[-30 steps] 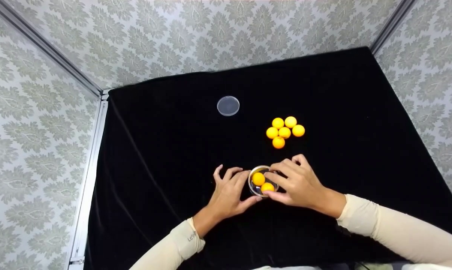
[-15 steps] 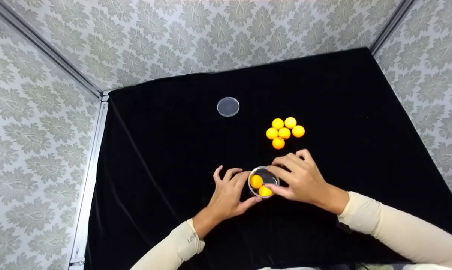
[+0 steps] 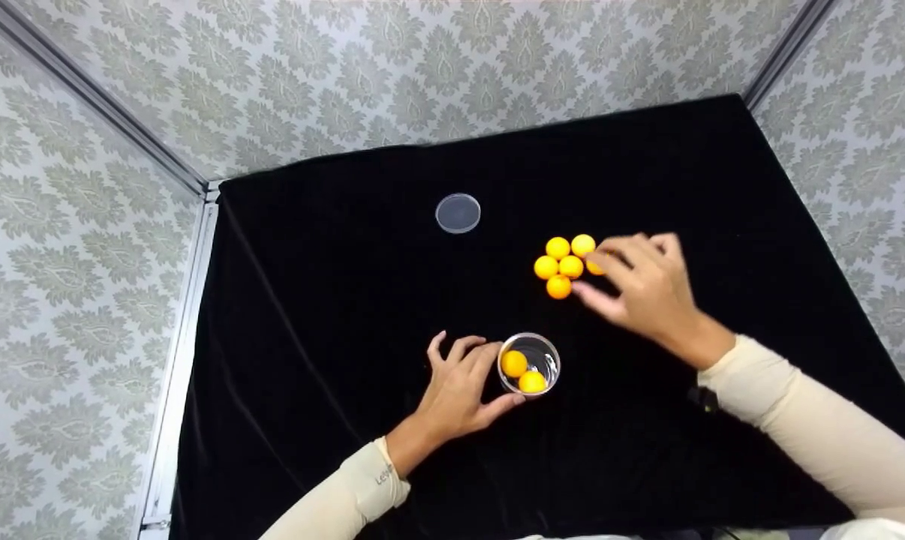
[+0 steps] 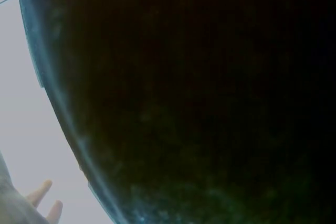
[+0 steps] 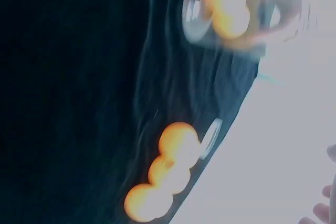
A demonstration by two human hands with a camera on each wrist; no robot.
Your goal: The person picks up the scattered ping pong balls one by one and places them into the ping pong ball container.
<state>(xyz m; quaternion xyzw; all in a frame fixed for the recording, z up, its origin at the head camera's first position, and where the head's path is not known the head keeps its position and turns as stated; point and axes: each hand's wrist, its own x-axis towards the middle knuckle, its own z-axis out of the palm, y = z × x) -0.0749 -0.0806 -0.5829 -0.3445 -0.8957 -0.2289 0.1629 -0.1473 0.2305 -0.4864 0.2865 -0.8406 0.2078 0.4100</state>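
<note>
My left hand (image 3: 456, 386) holds a round clear plastic jar (image 3: 557, 358) from its left side, thumb at the near edge and forefinger at the far edge. Two orange ping-pong balls (image 3: 514, 364) lie inside the jar; both also show through its wall in the right wrist view. Farther out, a cluster of several orange ping-pong balls (image 3: 558, 286) sits on the black cloth. Over the cluster's right side my right hand (image 3: 651, 292) hovers with thumb and fingers spread, partly hiding the rightmost ball (image 3: 594, 265). Nothing shows between its fingers.
A clear round lid (image 3: 458, 214) lies flat on the black cloth (image 3: 332, 247), beyond the jar and left of the cluster. Patterned wall panels (image 3: 452, 67) and metal frame posts (image 3: 171, 375) border the table. The left wrist view is mostly dark.
My right hand has left the jar and moved up and right to the ball cluster. The two balls in the jar have settled slightly. My left hand has stayed at the jar.
</note>
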